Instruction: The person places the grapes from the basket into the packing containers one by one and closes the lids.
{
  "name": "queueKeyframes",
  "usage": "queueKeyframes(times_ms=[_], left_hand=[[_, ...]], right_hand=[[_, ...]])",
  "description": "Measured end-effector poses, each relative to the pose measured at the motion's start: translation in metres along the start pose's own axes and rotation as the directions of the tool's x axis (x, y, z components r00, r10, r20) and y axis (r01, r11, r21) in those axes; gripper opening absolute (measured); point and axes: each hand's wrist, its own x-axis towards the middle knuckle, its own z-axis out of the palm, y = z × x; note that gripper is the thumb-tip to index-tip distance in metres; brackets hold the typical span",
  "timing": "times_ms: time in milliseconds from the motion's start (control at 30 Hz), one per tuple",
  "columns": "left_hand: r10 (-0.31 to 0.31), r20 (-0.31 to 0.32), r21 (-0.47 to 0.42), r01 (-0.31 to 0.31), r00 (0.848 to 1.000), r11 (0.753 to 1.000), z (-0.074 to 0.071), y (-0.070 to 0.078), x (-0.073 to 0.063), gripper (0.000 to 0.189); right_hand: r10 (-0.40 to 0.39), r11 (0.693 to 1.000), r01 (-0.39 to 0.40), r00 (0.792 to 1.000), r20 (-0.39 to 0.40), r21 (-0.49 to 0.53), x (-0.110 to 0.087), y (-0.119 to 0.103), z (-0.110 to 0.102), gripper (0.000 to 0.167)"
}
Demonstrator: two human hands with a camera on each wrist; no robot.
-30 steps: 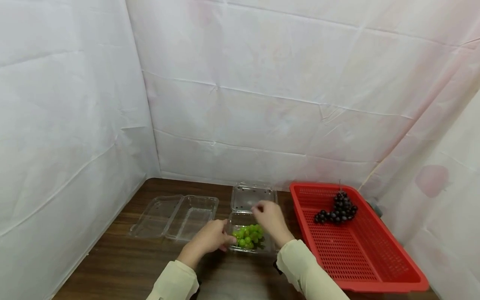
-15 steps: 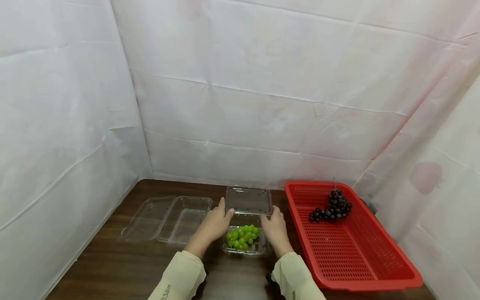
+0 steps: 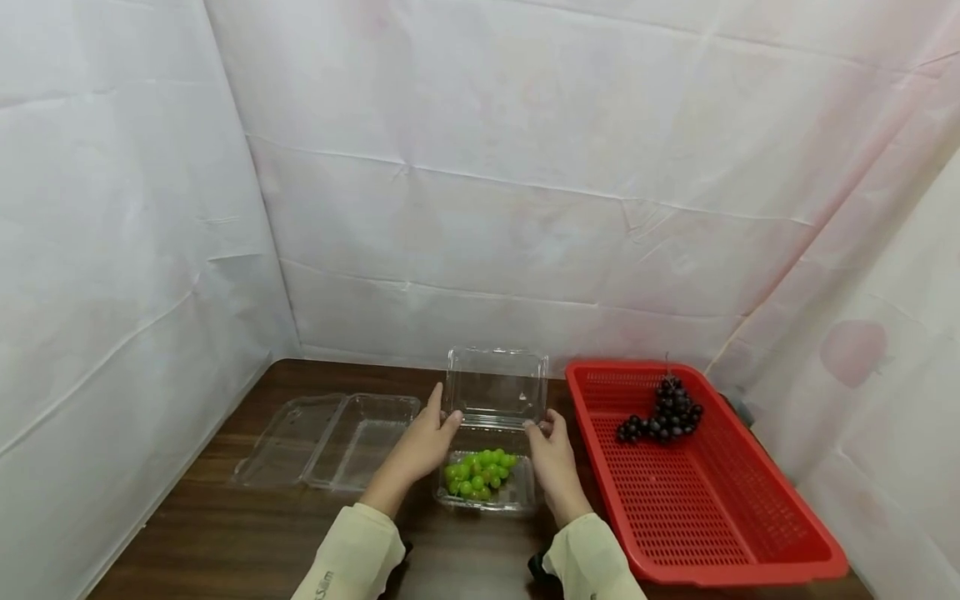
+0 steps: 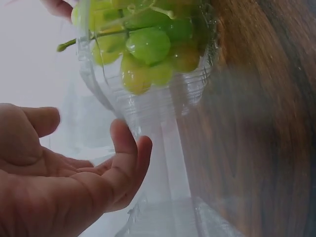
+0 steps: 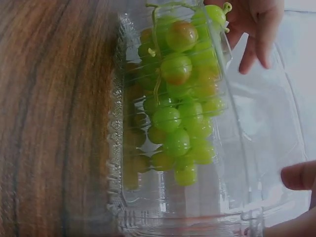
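Note:
A bunch of green grapes (image 3: 480, 475) lies in the base of a clear plastic clamshell box (image 3: 517, 504) in front of me. Its lid (image 3: 498, 379) stands raised at the back, nearly upright. My left hand (image 3: 420, 442) holds the lid's lower left edge, thumb in front; in the left wrist view its fingers are bent beside the box corner. The right hand (image 3: 553, 458) holds the lid's lower right edge between thumb and fingers. In the right wrist view the grapes (image 5: 177, 118) show through the box's clear wall.
On the left lies a second clear clamshell (image 3: 367, 437), opened flat on the wooden table (image 3: 225, 533). A red plastic basket (image 3: 675, 525) stands on the right with a bunch of dark grapes (image 3: 671, 412) inside. White sheeting (image 3: 450, 233) hangs behind the table.
The right hand has moved from above the green grapes to the lid's right side, and the left hand to its left. The lid has swung up from lying flat at the back.

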Motion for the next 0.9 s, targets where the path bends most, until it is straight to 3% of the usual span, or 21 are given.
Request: queueKeyframes(times_ms=[333, 600, 900], left_hand=[[0.012, 0.021, -0.096, -0.010, 1.000, 0.995, -0.016, -0.009, -0.005, 0.073], [0.024, 0.012, -0.129, -0.022, 1.000, 0.991, -0.016, -0.013, -0.008, 0.066], [0.038, 0.054, -0.363, -0.016, 0.998, 0.932, -0.020, -0.012, -0.009, 0.057]], right_hand=[[-0.054, 0.998, 0.053, 0.997, 0.051, 0.029, -0.001, 0.000, -0.001, 0.076], [-0.069, 0.987, 0.057, 0.995, 0.073, 0.149, 0.002, 0.005, -0.003, 0.076], [-0.041, 0.985, 0.027, 0.996, 0.078, 0.169, 0.010, 0.005, -0.006, 0.095]])
